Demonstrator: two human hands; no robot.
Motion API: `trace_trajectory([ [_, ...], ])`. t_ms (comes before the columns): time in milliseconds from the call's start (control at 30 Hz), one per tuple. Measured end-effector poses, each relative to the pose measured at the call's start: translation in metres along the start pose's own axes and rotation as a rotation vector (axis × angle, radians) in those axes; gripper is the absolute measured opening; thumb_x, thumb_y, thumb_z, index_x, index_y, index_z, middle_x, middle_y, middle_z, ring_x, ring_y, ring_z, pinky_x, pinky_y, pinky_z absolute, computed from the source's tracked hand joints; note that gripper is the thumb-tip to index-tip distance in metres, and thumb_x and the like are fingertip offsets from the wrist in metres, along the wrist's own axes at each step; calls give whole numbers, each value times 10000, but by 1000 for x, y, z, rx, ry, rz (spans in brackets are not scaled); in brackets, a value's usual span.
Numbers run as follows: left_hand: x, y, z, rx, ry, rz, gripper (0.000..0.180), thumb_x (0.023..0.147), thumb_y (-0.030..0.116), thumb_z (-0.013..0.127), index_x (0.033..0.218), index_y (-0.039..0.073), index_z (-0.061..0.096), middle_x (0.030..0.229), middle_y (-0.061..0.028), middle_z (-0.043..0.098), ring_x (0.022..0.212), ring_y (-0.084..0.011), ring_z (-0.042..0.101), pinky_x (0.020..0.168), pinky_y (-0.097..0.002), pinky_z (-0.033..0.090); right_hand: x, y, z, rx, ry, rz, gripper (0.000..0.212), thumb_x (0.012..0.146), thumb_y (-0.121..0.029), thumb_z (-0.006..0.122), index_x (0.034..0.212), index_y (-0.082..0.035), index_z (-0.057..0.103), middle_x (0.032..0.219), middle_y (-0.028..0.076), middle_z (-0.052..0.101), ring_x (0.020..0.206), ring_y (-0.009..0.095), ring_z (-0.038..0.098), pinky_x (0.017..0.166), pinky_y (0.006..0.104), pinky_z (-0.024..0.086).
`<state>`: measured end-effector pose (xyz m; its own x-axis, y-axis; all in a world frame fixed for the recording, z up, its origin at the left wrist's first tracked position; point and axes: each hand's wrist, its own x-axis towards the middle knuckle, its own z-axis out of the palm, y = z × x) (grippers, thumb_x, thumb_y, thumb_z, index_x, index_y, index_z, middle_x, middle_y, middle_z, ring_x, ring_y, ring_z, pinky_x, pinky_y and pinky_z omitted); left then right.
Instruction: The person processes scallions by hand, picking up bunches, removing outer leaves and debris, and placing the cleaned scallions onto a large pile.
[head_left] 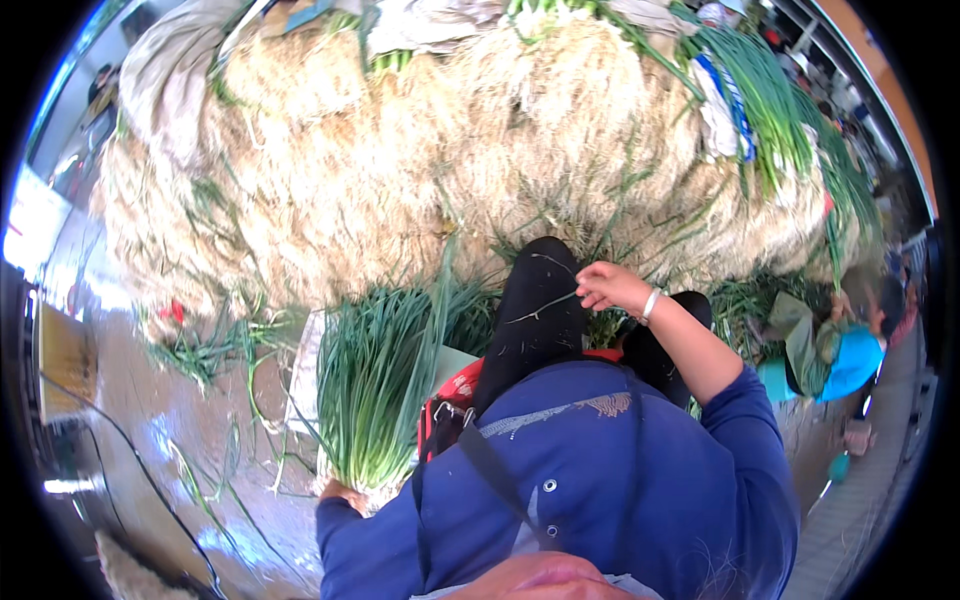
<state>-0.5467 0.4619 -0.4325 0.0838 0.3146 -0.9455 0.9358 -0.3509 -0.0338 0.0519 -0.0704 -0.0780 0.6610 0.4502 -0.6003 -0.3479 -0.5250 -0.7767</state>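
A bunch of green onions (375,390) stands at my left side, its dark green leaves fanning away from me and its pale root ends near my sleeve. My left hand (343,492) is against those root ends, its fingers hidden from view. Above my knees, my right hand (612,288) is closed in a pinch. Thin, withered onion strands (543,309) run from its fingertips across my dark trouser leg. In front of my knees rises a wide heap of green onions (400,170), stacked with their straw-coloured roots facing me.
Cloths (172,80) lie over the heap's top. A pale board (306,370) stands beside the bunch. Loose leaves and a dark cable (150,475) lie on the wet floor to the left. A person in bright blue (850,362) is at the far right. A yellowish crate (66,362) stands far left.
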Motion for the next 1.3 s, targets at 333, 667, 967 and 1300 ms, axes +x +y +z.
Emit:
trace_trajectory([
  [333,43,241,33,421,424,1086,315,860,318,522,1013,71,642,1026,-170,646,973,-346,605,782,-430,497,-29,44,-16,-55,124,-49,296,898,-236,578,1110,-34,543,960,57,629,769,127,640,638,262,519],
  [667,-261,509,-70,124,1102,1115,384,727,292,689,1052,107,607,1065,-121,629,1025,-317,573,878,-467,415,-179,-44,-148,-965,1501,-1011,371,784,-91,613,1143,-33,538,1136,167,570,1035,374,537,925,434,408],
  [967,-507,695,29,-171,-360,1639,349,879,156,620,1180,0,538,1147,-115,604,1042,-175,590,891,-287,468,-136,0,-321,432,691,-355,325,769,-219,695,951,21,573,798,69,620,815,137,530,738,312,425],
  [1300,-580,780,134,-248,-746,1341,272,916,146,549,1142,7,489,970,-133,615,903,-197,610,773,-305,508,-187,5,-131,-221,483,-394,685,824,-431,618,1241,61,390,1062,242,594,959,329,613,830,361,483],
])
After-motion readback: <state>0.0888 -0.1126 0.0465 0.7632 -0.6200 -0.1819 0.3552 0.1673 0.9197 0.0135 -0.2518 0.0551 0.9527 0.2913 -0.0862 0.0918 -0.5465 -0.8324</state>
